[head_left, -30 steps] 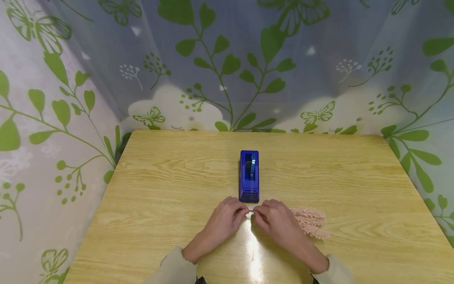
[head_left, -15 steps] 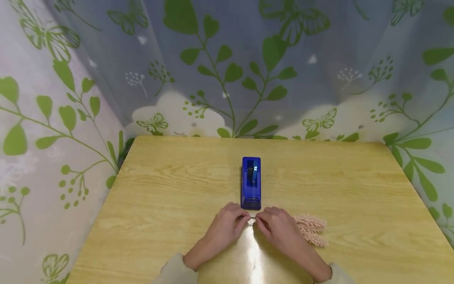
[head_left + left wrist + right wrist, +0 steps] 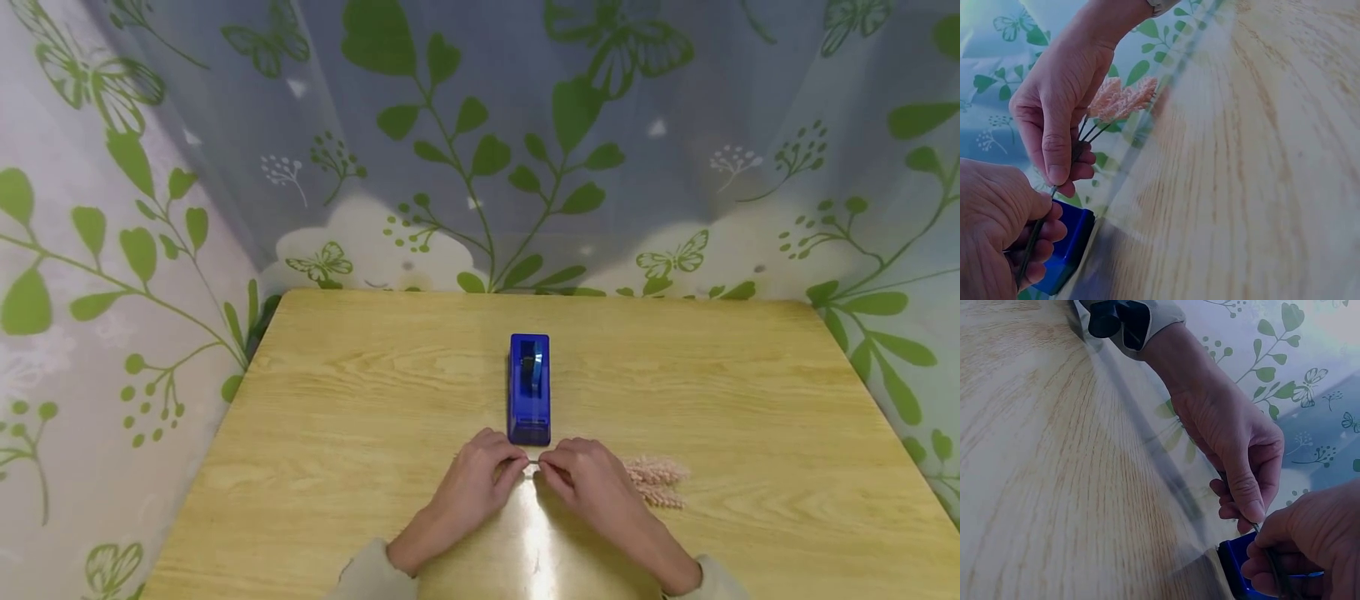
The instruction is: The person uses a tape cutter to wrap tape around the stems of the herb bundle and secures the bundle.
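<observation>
Pink artificial flowers [image 3: 656, 479] with thin dark stems [image 3: 533, 462] lie crosswise between my two hands. My left hand [image 3: 480, 471] pinches the stems between thumb and fingers, and their lower ends run across its curled fingers in the left wrist view. Close beside it, my right hand [image 3: 592, 479] grips the same stems nearer the flower heads, thumb on top. The fluffy heads [image 3: 1119, 100] stick out past the right hand, partly hidden by it in the head view. Just beyond the fingertips stands a blue tape dispenser [image 3: 529, 408] with a roll of tape inside.
The wood-grain table [image 3: 360, 400] spreads out on both sides of the hands. Behind it and at the sides hangs a curtain [image 3: 450, 167] printed with green leaves and butterflies. Light glares off the tabletop between the forearms.
The head view has tipped, so everything sits slightly lower than a second ago. Both hands keep their grip on the stems, while the lower pink flower head has shifted a little.
</observation>
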Motion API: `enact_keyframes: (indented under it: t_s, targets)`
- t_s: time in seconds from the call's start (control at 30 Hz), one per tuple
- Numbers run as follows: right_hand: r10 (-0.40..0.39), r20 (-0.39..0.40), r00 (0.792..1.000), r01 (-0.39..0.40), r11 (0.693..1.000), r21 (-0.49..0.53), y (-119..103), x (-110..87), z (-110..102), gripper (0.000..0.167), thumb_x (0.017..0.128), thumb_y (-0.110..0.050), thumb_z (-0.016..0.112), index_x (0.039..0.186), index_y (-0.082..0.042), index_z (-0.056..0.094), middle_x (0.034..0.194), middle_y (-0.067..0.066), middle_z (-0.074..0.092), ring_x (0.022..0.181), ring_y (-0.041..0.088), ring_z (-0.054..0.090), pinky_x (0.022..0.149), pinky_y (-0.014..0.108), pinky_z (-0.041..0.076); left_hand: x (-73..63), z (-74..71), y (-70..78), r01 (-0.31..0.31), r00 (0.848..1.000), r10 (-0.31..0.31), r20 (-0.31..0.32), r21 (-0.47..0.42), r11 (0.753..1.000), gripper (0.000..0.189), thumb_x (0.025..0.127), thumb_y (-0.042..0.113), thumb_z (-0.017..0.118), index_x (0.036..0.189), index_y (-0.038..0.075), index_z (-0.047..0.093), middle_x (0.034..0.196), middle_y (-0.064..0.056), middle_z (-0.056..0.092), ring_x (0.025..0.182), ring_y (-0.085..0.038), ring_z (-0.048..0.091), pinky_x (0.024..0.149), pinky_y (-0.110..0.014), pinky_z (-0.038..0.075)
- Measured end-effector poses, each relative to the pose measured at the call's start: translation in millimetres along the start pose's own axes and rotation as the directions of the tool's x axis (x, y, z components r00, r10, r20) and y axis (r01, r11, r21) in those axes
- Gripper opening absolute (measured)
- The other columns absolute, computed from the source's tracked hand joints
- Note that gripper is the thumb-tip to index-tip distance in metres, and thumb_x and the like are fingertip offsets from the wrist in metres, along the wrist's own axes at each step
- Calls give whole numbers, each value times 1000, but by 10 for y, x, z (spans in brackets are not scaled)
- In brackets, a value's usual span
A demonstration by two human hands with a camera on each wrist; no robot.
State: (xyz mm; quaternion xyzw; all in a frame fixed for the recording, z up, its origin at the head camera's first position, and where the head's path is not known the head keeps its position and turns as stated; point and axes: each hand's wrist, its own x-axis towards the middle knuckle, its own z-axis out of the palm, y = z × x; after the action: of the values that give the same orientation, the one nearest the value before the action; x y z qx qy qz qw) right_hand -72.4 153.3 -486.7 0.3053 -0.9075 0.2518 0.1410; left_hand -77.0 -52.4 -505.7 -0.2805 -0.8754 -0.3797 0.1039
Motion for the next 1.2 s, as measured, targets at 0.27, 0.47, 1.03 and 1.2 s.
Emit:
enact_keyframes:
  t_s: [0.27, 0.47, 1.03, 1.2]
  targets:
    - [28, 30, 999, -29, 998, 50, 14, 14, -6, 10, 89, -3, 77, 84, -12, 77, 70, -13, 58, 62, -4, 45, 62, 26, 51, 4, 13, -22, -13, 1000, 13, -24, -8, 1000, 4, 94, 5, 76, 91, 8, 79, 85, 1, 72, 80, -12, 60, 69, -21, 51]
    - [102, 106, 989, -112, 989, 98, -2, 20, -5, 24, 96, -4, 69, 77, -18, 66, 71, -13, 53, 62, -1, 43, 56, 19, 43, -2, 10, -31, -14, 999, 13, -43, -23, 1000, 5, 93, 4, 77, 90, 8, 78, 85, 0, 71, 80, -12, 60, 69, -22, 51]
    - [79, 56, 995, -81, 996, 37, -39, -15, -21, 23, 92, -4, 74, 74, -18, 68, 65, -16, 49, 58, -5, 37, 57, 20, 40, -15, 34, -9, 7, 999, -10, -52, -64, 998, 6, 89, 2, 81, 91, 8, 78, 85, 0, 72, 81, -12, 61, 69, -21, 52]
    - [48, 17, 999, -48, 999, -13, -53, -18, -28, 27, 90, -5, 76, 72, -21, 65, 63, -18, 44, 57, -5, 33, 60, 22, 40, -11, 29, -6, -3, 999, -1, -54, -73, 997, 7, 89, 2, 80, 91, 8, 78, 85, 0, 72, 81, -12, 61, 69, -20, 51]
